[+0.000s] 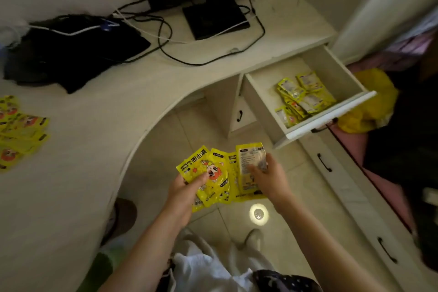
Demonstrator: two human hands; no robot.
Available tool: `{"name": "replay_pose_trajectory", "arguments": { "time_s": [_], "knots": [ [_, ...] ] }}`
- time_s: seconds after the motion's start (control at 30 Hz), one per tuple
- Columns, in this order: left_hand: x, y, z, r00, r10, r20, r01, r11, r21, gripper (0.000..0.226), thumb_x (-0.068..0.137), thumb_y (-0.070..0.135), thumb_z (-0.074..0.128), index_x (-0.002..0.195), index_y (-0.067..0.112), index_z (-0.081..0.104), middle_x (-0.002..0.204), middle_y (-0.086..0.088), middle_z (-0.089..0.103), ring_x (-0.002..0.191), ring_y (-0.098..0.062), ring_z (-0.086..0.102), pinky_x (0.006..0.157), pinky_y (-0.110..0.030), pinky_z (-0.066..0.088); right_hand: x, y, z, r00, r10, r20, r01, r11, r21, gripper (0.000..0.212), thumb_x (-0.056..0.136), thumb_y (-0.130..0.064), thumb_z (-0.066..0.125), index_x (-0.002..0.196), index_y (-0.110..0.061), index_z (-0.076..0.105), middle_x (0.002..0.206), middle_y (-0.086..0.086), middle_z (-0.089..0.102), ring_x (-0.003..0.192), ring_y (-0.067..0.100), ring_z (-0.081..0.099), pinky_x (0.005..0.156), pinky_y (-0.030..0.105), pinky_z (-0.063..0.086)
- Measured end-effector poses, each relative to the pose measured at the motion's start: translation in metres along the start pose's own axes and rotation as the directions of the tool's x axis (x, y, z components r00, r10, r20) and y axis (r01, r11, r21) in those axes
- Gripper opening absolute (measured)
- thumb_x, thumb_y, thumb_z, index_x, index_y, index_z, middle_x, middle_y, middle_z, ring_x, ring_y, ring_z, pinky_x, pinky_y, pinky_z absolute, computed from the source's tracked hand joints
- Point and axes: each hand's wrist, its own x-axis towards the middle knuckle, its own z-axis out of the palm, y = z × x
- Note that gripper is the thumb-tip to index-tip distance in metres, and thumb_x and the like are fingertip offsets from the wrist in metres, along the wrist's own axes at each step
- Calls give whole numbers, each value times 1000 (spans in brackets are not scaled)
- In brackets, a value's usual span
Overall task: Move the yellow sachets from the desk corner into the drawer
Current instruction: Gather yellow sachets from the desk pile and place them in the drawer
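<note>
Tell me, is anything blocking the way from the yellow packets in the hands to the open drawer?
Nothing visible does. The left hand and right hand hold a fan of yellow sachets over the floor, and the drawer is pulled out with its top open. Only sachets lie inside, with bare space beside them.

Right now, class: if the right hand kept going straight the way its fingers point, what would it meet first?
Probably the open drawer, with sachets already inside. The right hand points up-right toward it over bare floor; depth is uncertain.
</note>
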Motion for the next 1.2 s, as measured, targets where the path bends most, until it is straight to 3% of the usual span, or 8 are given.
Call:
{"name": "replay_pose_trajectory", "arguments": {
  "time_s": [0.37,0.63,0.8,0.9,1.0,1.2],
  "knots": [
    [7,-35,166,999,2,37,-5,995,98,19,86,11,68,106,12,67,96,-5,76,82,-15,73,67,-34,58,51,70,-146,995,96,27,-99,983,156,18,90,-19,59,107,-14,56,100,5,69,86,22,69,80,45,58],
    [56,-11,245,997,17,70,-27,989,143,24,88,14,66,112,10,65,103,-8,74,88,-17,71,69,-34,58,117,64,-204,994,110,18,-111,968,224,18,91,-16,59,109,-15,57,101,5,69,86,20,69,77,39,58],
    [105,15,289,997,13,78,-24,988,151,17,88,16,67,105,13,67,94,-2,75,80,-8,72,58,-20,54,179,43,-229,993,109,37,-113,983,145,22,88,-25,61,108,-16,55,104,6,67,93,24,67,83,49,56],
    [132,31,310,999,-13,53,5,987,159,22,86,21,70,107,15,67,99,-1,75,93,-15,71,79,-34,57,214,27,-242,993,112,44,-116,988,105,26,87,-27,62,109,-15,55,106,7,66,93,25,67,82,50,56],
    [153,45,330,1000,-4,22,1,992,125,19,87,17,68,106,13,68,98,-4,75,85,-15,72,70,-32,57,243,12,-254,993,104,46,-109,989,102,23,88,-25,62,106,-13,55,104,9,67,92,28,67,81,51,56],
    [179,56,368,996,-36,-84,42,996,73,20,85,22,70,104,16,65,101,-4,73,92,-19,69,75,-36,54,294,-5,-279,991,82,104,-88,995,49,24,89,-23,62,108,-10,54,99,10,67,88,28,68,77,51,57]
  ]
}}
